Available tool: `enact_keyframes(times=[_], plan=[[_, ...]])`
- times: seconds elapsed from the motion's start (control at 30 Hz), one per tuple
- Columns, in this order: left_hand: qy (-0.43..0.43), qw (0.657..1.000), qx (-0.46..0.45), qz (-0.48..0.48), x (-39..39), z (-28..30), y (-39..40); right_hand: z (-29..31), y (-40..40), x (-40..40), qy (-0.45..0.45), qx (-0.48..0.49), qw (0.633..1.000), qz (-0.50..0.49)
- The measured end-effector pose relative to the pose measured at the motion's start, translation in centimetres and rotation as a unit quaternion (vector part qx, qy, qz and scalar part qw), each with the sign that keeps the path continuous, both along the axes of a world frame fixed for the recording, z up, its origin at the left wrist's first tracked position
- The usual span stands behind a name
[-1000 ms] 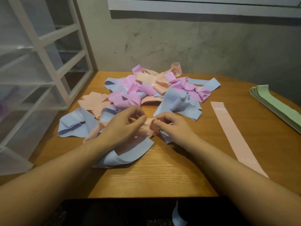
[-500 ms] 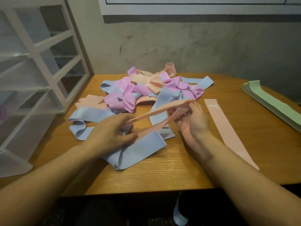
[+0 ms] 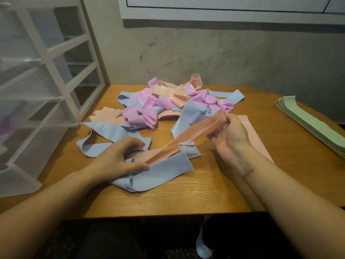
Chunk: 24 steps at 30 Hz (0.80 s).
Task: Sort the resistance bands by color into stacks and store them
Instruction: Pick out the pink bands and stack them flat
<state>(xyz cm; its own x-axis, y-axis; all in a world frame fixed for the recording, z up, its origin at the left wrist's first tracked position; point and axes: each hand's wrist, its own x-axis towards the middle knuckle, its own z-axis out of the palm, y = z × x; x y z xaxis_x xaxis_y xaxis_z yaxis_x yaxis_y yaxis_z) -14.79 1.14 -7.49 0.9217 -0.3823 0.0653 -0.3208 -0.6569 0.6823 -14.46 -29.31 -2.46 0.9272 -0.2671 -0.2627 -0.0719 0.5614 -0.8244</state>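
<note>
While the white plastic drawer unit stands at the left end of the wooden table, everything else lies to its right. Nearest it, low on the tabletop, the left hand curls its thumb and fingers around one end of a peach loop-shaped resistance band, pinning that end against a flat pale-blue band lying under the hand. The peach loop runs upward and to the right, raised off the table, its two sides apart. Behind it, farther from the person, sits the tangled heap of blue, lilac and peach bands, just right of the drawer unit's lower frame. Farther right, the right hand is lifted, palm toward the camera, its fingers and thumb pinching the other end of the peach loop. Beneath and beyond that hand lies a flat pale-pink band, possibly a single one, though the arm hides much of it. Farthest from the drawer unit, at the table's right edge, rests a neat stack of flat light-green bands. A blue band hangs below the table's near edge.
</note>
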Motion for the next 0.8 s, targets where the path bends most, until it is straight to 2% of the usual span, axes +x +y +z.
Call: enact_keyframes(times=[0.07,0.13,0.17,0.23,0.33,0.4,0.47,0.53,0.6,0.73,0.8], plan=[[-0.025,1.0,-0.009,-0.003,0.0,-0.3,0.5,0.1,0.3,0.0,-0.016,-0.091,0.996,0.007],[-0.071,0.997,-0.016,-0.014,0.0,-0.6,0.9,0.3,0.8,-0.4,-0.038,-0.279,0.958,0.051],[-0.087,0.996,-0.021,-0.013,0.1,-0.9,1.1,0.3,1.1,-0.6,-0.048,-0.368,0.925,0.084],[-0.103,0.994,-0.03,-0.002,0.1,-1.0,1.4,0.0,1.9,-1.2,-0.087,-0.489,0.855,0.153],[-0.101,0.994,-0.03,0.036,0.0,-0.6,1.5,-0.4,3.1,-2.0,-0.116,-0.611,0.737,0.264],[-0.104,0.989,-0.009,0.107,0.0,-0.2,1.9,-0.5,3.9,-2.1,-0.104,-0.685,0.655,0.301],[-0.143,0.969,0.069,0.191,0.4,0.1,2.7,-0.6,4.3,-2.1,-0.091,-0.725,0.616,0.293],[-0.175,0.945,0.14,0.238,0.7,0.4,3.6,-0.6,4.4,-2.2,-0.085,-0.738,0.617,0.259],[-0.175,0.932,0.176,0.263,0.8,0.4,4.3,-0.5,4.1,-2.1,-0.069,-0.73,0.638,0.236],[-0.201,0.92,0.204,0.269,0.8,0.0,4.2,0.5,3.5,-2.4,-0.044,-0.643,0.731,0.223],[-0.231,0.912,0.222,0.256,0.8,0.1,3.5,1.2,3.3,-2.9,-0.031,-0.61,0.761,0.22]])
